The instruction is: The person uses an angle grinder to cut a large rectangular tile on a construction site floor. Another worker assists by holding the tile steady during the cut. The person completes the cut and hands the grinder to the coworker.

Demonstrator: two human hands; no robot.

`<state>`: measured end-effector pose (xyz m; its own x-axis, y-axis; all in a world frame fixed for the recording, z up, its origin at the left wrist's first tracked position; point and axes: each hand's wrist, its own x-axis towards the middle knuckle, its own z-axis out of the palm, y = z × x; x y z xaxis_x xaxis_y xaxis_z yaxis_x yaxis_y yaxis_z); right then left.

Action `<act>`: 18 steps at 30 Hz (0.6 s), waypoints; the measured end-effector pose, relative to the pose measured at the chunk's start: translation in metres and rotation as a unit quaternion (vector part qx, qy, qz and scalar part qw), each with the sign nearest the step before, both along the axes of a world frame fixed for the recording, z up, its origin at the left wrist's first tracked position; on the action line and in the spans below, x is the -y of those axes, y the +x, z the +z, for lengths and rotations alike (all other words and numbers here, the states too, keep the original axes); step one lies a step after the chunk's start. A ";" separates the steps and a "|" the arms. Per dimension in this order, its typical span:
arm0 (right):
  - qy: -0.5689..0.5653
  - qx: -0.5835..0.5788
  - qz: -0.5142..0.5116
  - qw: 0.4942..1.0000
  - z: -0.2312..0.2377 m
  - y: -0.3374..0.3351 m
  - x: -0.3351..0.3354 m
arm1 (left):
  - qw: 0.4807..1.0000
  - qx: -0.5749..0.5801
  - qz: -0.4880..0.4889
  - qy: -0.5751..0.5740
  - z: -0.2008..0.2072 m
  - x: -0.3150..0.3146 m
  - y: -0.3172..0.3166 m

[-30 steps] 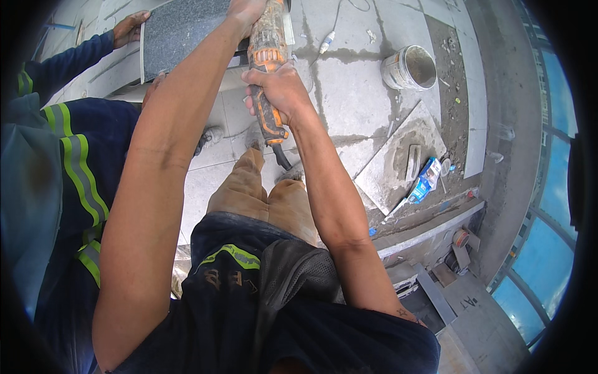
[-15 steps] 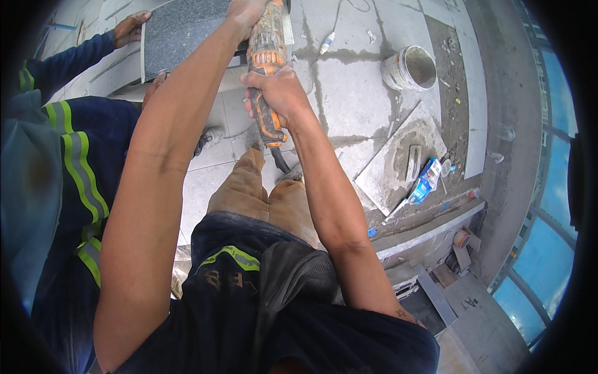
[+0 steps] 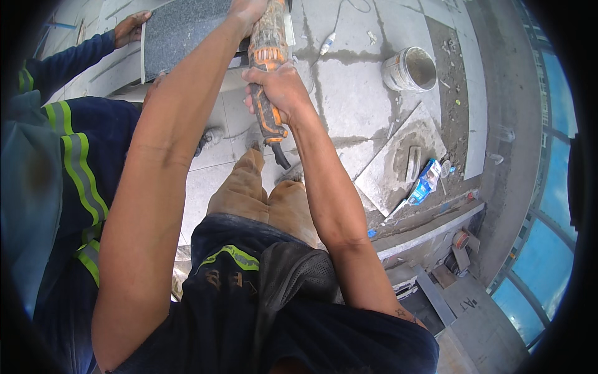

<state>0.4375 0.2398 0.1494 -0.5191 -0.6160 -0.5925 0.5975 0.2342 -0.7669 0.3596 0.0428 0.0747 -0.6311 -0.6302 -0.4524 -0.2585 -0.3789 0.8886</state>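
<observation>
Beside the dark slab [image 3: 180,43], the power tool [image 3: 268,38] points away from me, my right hand [image 3: 280,90] wrapped round its rear handle; I cannot tell how my left hand [image 3: 248,10] grips. I'd brace both wrists, well clear of the co-worker's hand [image 3: 130,28].

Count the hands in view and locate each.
4: the wearer's left hand at the far end of the power tool, right hand on its handle; one co-worker hand beside the dark slab, another partly hidden behind the wearer's left forearm. Others may be hidden.
</observation>
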 end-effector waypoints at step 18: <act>0.009 0.015 0.002 1.000 0.007 0.007 -0.007 | 1.000 -0.001 0.020 0.024 0.011 -0.011 0.010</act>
